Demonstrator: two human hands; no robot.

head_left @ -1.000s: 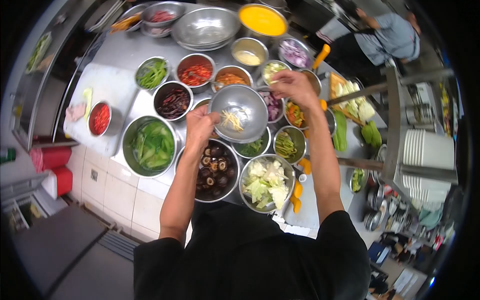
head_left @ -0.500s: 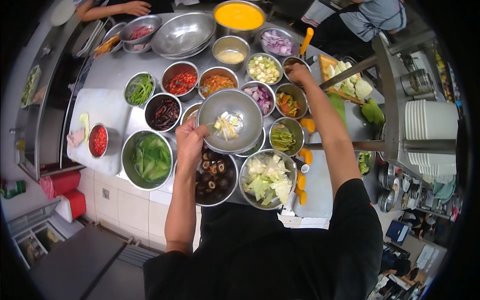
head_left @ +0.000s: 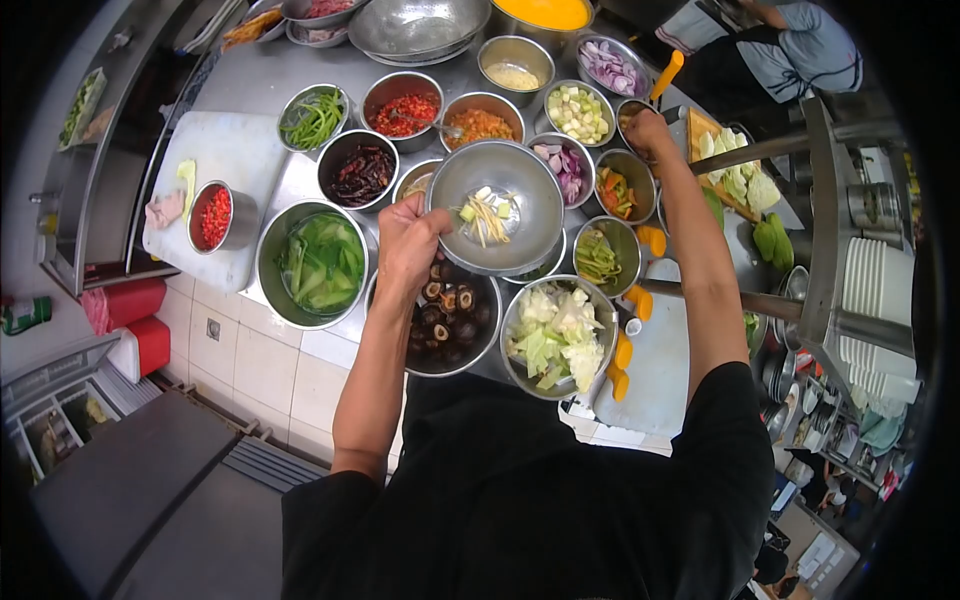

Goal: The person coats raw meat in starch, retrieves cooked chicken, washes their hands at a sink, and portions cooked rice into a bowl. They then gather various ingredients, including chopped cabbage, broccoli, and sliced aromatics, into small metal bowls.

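Note:
My left hand (head_left: 408, 240) grips the rim of a metal bowl (head_left: 540, 228), thumb over its edge. Pale ginger strips (head_left: 488, 228) and scallion pieces lie in it. Far to the right, my right hand (head_left: 648, 134) reaches down into a small metal container (head_left: 628, 108); its fingertips and the contents are mostly hidden. Around the held bowl stand containers of red onion (head_left: 570, 170), sliced carrot and green pepper (head_left: 618, 192), dark mushrooms (head_left: 440, 325), torn cabbage (head_left: 555, 335) and dried chillies (head_left: 357, 170).
On the left, a white cutting board (head_left: 225, 150) bears a cup of chopped red chilli (head_left: 214, 217). Metal shelf bars (head_left: 770, 307) cross the right side near stacked white containers (head_left: 872, 300). Yellow-handled tools (head_left: 622, 352) lie beside the cabbage. Another person (head_left: 815, 50) stands beyond the table.
The view has shifted, so the table appears higher and further right. My left hand still holds the bowl and my right hand stays at the small container. A co-worker's arm has left the view.

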